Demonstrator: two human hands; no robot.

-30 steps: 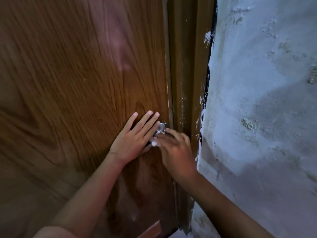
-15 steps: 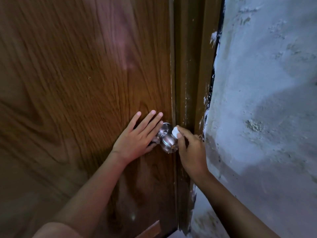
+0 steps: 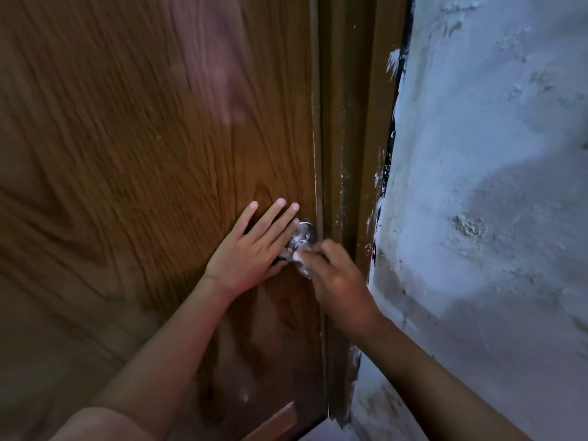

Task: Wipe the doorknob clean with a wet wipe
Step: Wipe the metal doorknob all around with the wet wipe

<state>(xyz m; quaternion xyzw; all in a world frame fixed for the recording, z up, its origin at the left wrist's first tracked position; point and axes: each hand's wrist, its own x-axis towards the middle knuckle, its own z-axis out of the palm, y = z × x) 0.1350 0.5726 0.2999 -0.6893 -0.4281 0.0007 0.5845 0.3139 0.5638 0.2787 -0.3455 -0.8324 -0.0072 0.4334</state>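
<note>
Metal doorknob [image 3: 304,234] under white wipe [image 3: 299,256]

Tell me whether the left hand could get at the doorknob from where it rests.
Probably yes. The left hand lies flat on the door, fingers beside the doorknob; only the right hand with the wipe crowds the front.

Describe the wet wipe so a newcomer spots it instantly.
Follow the wooden door to its right edge, where a shiny metal doorknob sits. The wet wipe is the small white wad the right hand pinches against the knob's lower front, the only white thing there.
</note>
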